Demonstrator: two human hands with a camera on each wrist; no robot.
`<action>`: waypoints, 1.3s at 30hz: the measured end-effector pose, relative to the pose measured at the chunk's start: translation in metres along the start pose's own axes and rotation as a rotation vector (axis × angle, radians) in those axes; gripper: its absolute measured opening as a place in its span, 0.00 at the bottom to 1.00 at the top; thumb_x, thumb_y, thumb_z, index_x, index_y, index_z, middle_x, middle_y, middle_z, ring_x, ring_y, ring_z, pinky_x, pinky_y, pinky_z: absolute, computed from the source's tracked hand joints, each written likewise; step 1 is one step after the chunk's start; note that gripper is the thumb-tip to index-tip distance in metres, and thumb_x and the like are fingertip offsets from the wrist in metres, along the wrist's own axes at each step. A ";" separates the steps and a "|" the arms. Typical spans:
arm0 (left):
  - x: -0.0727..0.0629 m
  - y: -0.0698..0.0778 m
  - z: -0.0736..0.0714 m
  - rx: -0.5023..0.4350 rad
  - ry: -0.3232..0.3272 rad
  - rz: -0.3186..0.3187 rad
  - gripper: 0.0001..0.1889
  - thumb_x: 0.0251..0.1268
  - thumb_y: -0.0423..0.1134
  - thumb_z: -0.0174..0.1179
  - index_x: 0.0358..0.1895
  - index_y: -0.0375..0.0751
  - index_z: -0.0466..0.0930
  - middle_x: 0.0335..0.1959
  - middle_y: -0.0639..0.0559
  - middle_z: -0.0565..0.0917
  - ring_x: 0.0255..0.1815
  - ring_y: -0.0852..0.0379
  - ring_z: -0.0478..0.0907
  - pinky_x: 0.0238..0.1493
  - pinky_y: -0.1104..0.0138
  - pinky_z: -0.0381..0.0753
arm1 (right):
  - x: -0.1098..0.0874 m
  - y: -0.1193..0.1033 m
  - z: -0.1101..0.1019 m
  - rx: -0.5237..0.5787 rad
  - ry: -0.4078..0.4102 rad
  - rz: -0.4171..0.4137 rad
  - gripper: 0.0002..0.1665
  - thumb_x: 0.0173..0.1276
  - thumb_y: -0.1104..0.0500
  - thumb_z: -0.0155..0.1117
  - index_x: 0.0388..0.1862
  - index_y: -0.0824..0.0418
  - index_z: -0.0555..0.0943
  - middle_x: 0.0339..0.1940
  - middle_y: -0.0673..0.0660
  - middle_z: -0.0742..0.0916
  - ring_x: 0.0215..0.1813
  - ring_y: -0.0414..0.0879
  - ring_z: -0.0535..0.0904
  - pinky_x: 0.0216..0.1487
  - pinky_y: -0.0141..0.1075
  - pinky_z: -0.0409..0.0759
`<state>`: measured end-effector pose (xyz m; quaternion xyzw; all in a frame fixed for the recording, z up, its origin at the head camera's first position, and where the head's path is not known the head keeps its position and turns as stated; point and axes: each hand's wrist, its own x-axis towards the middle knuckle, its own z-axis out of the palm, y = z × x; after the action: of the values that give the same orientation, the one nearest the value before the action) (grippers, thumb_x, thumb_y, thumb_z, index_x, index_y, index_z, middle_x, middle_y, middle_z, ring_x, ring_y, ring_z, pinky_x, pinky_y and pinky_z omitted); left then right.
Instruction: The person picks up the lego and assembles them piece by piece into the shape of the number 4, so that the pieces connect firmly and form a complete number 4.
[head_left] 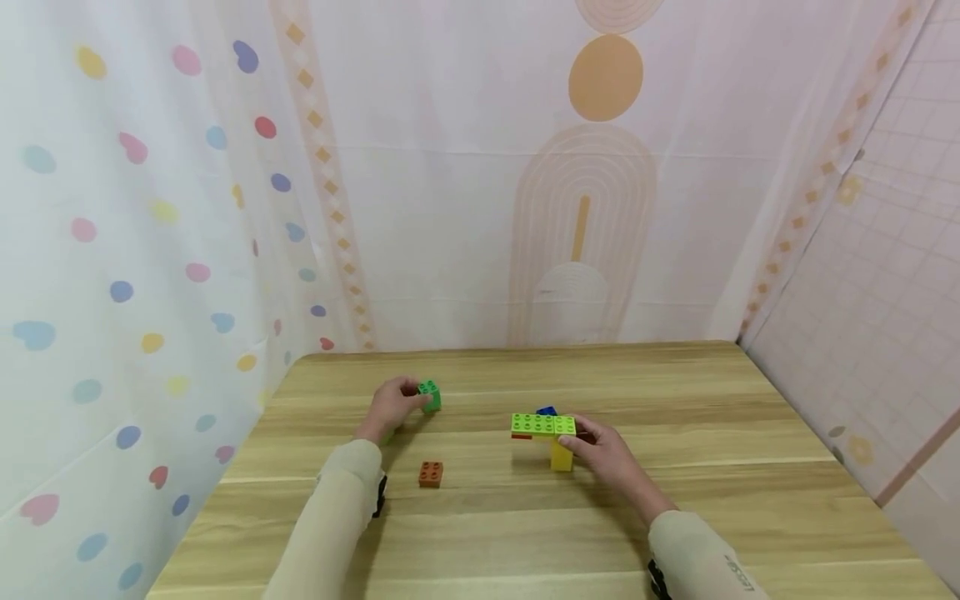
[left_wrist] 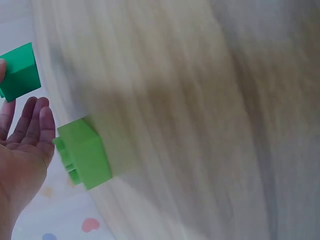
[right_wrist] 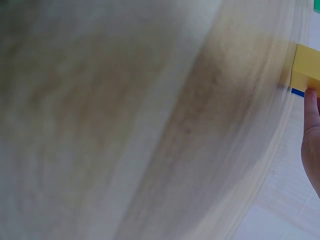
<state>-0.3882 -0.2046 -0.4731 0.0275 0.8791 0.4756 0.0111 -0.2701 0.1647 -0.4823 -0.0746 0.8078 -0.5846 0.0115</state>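
In the head view my left hand (head_left: pixel 392 408) pinches a green toy building brick (head_left: pixel 430 396) between thumb and fingers. The left wrist view shows that green brick (left_wrist: pixel 21 70) raised above a lighter green brick (left_wrist: pixel 86 154), which rests on the table and is mostly hidden under the hand in the head view. My right hand (head_left: pixel 603 446) grips the right end of a joined brick build with a studded lime top (head_left: pixel 534 424). Below that top are a yellow brick (head_left: pixel 561 455) and a bit of red (head_left: pixel 521 437). A blue brick (head_left: pixel 547 411) shows just behind it.
An orange-brown brick (head_left: pixel 431 474) lies on the wooden table (head_left: pixel 480 533) between the two forearms. Patterned curtains (head_left: pixel 435 208) hang behind the far edge and along the left side. Another patterned sheet (head_left: pixel 885 275) is at the right.
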 end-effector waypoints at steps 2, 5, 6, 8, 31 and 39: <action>-0.002 0.003 -0.002 -0.009 0.003 0.015 0.16 0.66 0.41 0.67 0.52 0.36 0.79 0.47 0.44 0.80 0.47 0.49 0.75 0.48 0.58 0.74 | 0.000 0.000 0.000 0.001 -0.004 0.002 0.26 0.72 0.54 0.64 0.66 0.61 0.77 0.54 0.57 0.84 0.52 0.47 0.79 0.51 0.39 0.80; -0.006 0.009 -0.005 0.003 0.000 0.049 0.18 0.66 0.43 0.67 0.52 0.36 0.79 0.47 0.44 0.81 0.49 0.48 0.76 0.50 0.56 0.76 | 0.000 -0.001 0.000 0.002 -0.011 0.007 0.27 0.72 0.53 0.64 0.66 0.60 0.77 0.54 0.57 0.84 0.52 0.47 0.78 0.52 0.38 0.79; -0.008 0.012 -0.005 0.010 -0.007 0.063 0.18 0.66 0.44 0.66 0.53 0.36 0.79 0.48 0.44 0.81 0.49 0.48 0.76 0.50 0.55 0.76 | -0.001 -0.001 0.000 0.003 -0.010 0.011 0.26 0.72 0.53 0.64 0.66 0.60 0.77 0.54 0.57 0.84 0.52 0.47 0.78 0.52 0.38 0.79; -0.011 0.019 -0.005 0.018 -0.019 0.088 0.19 0.66 0.45 0.66 0.53 0.37 0.79 0.47 0.44 0.82 0.49 0.48 0.77 0.50 0.55 0.77 | -0.002 -0.002 0.000 0.002 -0.005 0.016 0.26 0.72 0.53 0.64 0.66 0.60 0.77 0.54 0.57 0.84 0.52 0.47 0.78 0.52 0.38 0.80; -0.026 0.092 0.022 -0.061 -0.127 0.183 0.20 0.60 0.49 0.71 0.51 0.42 0.82 0.44 0.50 0.84 0.45 0.52 0.79 0.47 0.59 0.79 | 0.004 0.001 -0.001 0.010 -0.006 0.001 0.25 0.72 0.55 0.64 0.66 0.61 0.77 0.52 0.57 0.84 0.51 0.47 0.79 0.53 0.41 0.80; -0.031 0.109 0.041 -0.073 -0.168 0.223 0.18 0.61 0.49 0.71 0.49 0.42 0.83 0.40 0.51 0.84 0.42 0.54 0.79 0.43 0.62 0.79 | 0.005 0.003 -0.003 0.002 -0.005 0.003 0.26 0.72 0.55 0.64 0.66 0.62 0.77 0.53 0.58 0.84 0.52 0.48 0.79 0.53 0.41 0.80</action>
<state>-0.3507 -0.1130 -0.4046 0.1642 0.8486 0.5018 0.0326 -0.2754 0.1683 -0.4837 -0.0748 0.8074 -0.5851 0.0147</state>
